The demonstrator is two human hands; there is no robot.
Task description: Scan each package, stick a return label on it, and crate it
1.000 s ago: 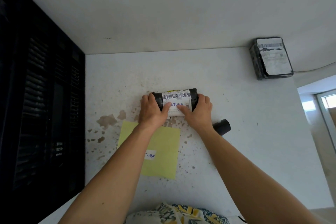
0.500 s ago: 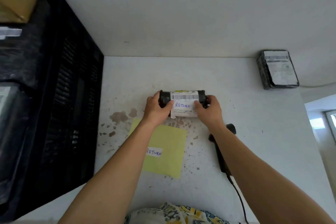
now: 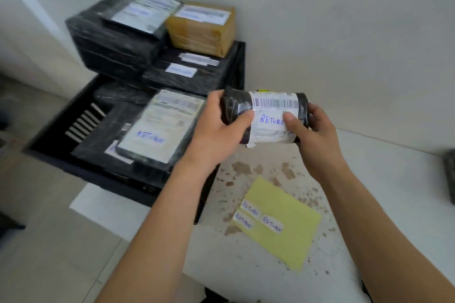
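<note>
Two bare hands hold a short, roll-shaped package [image 3: 267, 115] in the air, above the left part of a white table [image 3: 384, 179] and just right of a black plastic crate [image 3: 49, 147]. The package is wrapped in glossy, wrinkled black film, with a white barcode strip along its top and a white sticker hand-lettered "RETURN" in blue below it.

The left hand [image 3: 216, 128] grips the package's left end, fingers curled behind it and the thumb pressed on the front beside the sticker. The right hand [image 3: 311, 130] grips the right end, its thumb lying on the sticker's right edge.

Half a second ago the package lay on the table between both hands; now it is lifted, and the view has swung left to show the crate's contents.

Inside the crate are flat black-wrapped parcels with white shipping labels, some marked "RETURN", and a brown tape-wrapped box [image 3: 200, 28] stacked on top at the back.

On the table, which is speckled with brown stains, lies a yellow backing sheet [image 3: 288, 236] carrying three small white "RETURN" stickers.
</note>
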